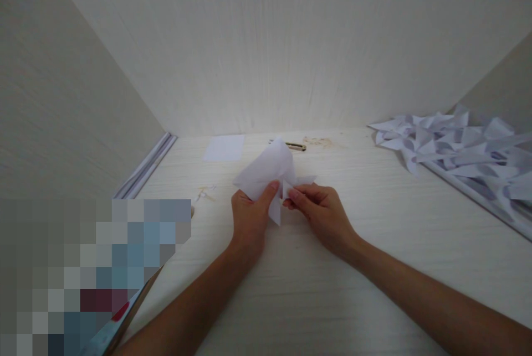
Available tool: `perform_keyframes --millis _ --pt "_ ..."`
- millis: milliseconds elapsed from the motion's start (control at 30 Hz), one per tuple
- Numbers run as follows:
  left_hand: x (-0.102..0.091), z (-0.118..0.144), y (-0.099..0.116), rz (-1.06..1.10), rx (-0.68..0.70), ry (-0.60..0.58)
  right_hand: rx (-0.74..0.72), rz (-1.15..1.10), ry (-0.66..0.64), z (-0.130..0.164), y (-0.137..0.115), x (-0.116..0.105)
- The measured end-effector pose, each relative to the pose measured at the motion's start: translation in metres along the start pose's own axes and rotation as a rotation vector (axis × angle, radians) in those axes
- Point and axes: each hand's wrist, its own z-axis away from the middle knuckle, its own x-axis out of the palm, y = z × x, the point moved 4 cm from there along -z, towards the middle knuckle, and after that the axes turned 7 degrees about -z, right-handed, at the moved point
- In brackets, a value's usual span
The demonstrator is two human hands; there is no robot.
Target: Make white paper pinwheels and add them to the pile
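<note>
- Far left, I see a stack of white sheets leaning along the side wall where it meets the desk; below it a pixelated patch hides the near-left corner, with a strip bearing a red mark showing at its edge.
- A few small paper scraps lie on the desk left of my hands.
- Further back, a flat square of white paper lies near the back wall, well apart from the hands.
- My left hand is closed on the folded white paper — thumb on top, fingers underneath — holding it raised just above the middle of the desk.
- The folded paper stands tilted, its broad part rising away from me and a narrow point hanging down between the two hands.
- Behind the paper a small slim tool lies on the desk by the back wall; I cannot tell what it is.
- My right hand pinches a small flap at the paper's right side with thumb and fingertips — both hands grasp the same piece.
- Far right, a pile of folded white paper shapes lies heaped against the right wall, well apart from the hands.
</note>
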Motion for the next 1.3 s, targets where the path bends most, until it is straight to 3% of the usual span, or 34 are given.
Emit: perform_keyframes --millis 667,1300 --pt "0.0020 0.0079 0.0064 -0.216 0.087 0.018 -0.030 0.195 0.147 0.0023 -0.0083 -0.0019" --pt "0.0048 0.0101 0.0053 -0.204 0.061 -0.020 -0.056 0.223 0.186 0.0040 -0.0096 -0.0049"
